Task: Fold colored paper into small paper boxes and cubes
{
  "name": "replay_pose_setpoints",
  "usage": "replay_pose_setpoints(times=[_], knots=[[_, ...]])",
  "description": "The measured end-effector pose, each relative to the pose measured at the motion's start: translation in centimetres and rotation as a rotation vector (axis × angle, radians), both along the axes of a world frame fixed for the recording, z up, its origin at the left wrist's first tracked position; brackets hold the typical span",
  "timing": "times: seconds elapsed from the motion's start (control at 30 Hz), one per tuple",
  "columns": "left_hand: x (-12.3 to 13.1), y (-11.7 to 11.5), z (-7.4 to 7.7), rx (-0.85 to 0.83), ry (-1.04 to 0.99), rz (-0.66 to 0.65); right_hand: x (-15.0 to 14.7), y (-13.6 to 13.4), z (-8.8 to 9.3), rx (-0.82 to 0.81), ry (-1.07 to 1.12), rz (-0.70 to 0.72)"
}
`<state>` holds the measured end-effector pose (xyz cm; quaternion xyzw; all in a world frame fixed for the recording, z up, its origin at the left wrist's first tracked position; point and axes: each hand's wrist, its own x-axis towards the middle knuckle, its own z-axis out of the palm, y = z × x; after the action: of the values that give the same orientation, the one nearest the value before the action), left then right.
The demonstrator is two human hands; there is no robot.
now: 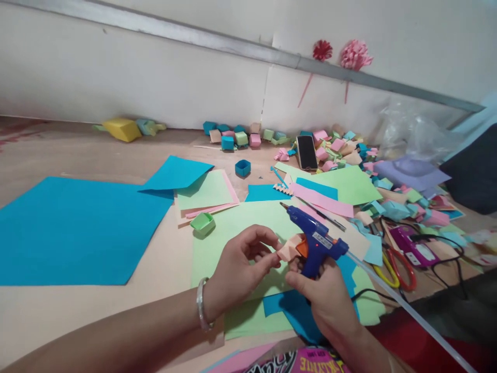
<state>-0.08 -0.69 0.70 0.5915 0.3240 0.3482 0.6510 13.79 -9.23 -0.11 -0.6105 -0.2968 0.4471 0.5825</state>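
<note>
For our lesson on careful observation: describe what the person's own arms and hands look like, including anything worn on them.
Both forearms are bare, with no sleeves in view. The left hand has a plain silver-coloured metal bangle round the wrist. The right hand shows no bangle, watch or glove. No rings can be made out on the fingers of either hand.

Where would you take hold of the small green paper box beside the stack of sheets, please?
Grip the green paper box by two opposite outer walls, coming straight down from above. It sits upright with its open side up, and nothing is in it. The stack of sheets lies close behind, so a sideways approach is cramped. Pinch lightly; thin folded walls probably crush.
</note>
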Motion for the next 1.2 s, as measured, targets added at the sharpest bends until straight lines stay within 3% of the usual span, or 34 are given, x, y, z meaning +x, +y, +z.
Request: replay_pose_setpoints(times=[0.27, 0.63, 1.03, 1.2], knots=[[-0.1, -0.5, -0.1, 0.247, 0.124, 0.009, -0.7, 0.2, 0.1, 0.031, 0.033, -0.040], [-0.5, -0.9, 0.2, 0.541, 0.189, -0.046, -0.3, 0.5, 1.0, 0.082, -0.226, -0.041], [-0.8, -0.9, 0.0, 0.690, 0.213, -0.074, 0.3, 0.1, 0.6, 0.086, -0.120, 0.051], [-0.7, -0.9, -0.3, 0.731, 0.105, -0.012, 0.5, 0.2, 0.6, 0.159, 0.024, -0.003]])
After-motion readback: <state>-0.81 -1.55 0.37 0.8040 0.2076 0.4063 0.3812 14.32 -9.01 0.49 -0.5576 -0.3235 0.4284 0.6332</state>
